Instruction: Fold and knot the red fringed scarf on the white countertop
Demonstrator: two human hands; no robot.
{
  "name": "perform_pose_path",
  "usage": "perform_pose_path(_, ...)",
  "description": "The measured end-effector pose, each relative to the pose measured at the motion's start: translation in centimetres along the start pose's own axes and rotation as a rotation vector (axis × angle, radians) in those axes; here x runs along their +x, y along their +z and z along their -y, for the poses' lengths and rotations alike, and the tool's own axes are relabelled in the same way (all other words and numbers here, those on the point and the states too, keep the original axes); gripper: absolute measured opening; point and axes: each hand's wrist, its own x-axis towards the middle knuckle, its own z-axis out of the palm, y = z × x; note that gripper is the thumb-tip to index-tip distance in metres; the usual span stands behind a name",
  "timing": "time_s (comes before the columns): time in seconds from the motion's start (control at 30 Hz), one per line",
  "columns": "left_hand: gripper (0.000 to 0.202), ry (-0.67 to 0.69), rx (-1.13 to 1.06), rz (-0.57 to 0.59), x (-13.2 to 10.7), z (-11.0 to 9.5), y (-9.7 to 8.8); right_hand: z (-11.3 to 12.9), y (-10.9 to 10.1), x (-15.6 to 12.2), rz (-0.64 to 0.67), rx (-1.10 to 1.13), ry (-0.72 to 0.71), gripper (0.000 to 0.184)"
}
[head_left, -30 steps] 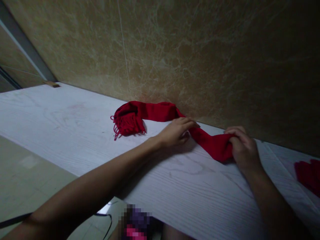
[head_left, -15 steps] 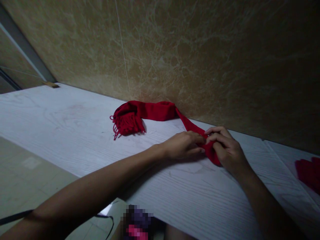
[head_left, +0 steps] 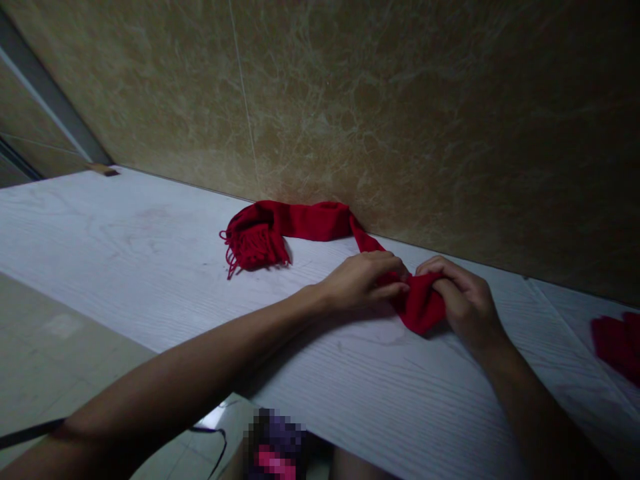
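Two hands, both ours, meet at a red scarf [head_left: 317, 222] on a pale table [head_left: 125, 267] before a marbled wall [head_left: 400, 120]. Our right hand [head_left: 465, 293] pinches a bunched fold; our left hand [head_left: 373, 277] touches the cloth, how firmly we cannot tell. We judge that a slackened pinch could let the fold open, or a tug twist the narrow stretch near the wall. The scarf runs from between our hands to the wall's foot, its fringe [head_left: 255, 248] facing away from the wall.
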Motion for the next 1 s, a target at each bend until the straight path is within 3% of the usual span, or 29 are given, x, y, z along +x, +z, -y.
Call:
perform_pose_path(0.17, 0.024, 0.016, 0.015, 0.025, 0.1, -0.1, -0.1, 0.0, 0.0, -0.1, 0.006, 0.01, 0.036, 0.016)
perform_pose_path(0.3, 0.017, -0.059, -0.122, 0.018, 0.1, -0.1, 0.0, 0.2, 0.0, -0.2, 0.004, 0.035, 0.111, 0.014)
perform_pose_path(0.47, 0.016, -0.122, -0.318, -0.028, 0.0, -0.1, 0.5, 0.2, -0.1, -0.2, 0.093, 0.187, 0.281, 0.031)
perform_pose_path(0.77, 0.018, -0.096, -0.345, -0.174, 0.2, 0.2, 0.3, -1.9, -1.2, -0.2, 0.064, 0.261, 0.311, 0.012)
perform_pose_path(0.9, 0.02, -0.048, -0.238, -0.183, 0.3, 0.4, 0.2, -2.4, -1.5, -0.2, 0.022, 0.201, 0.316, 0.032)
perform_pose_path(1.0, 0.023, -0.006, -0.166, -0.154, 0.3, 0.4, 0.1, -2.4, -1.3, 0.0, -0.127, 0.162, 0.367, 0.05)
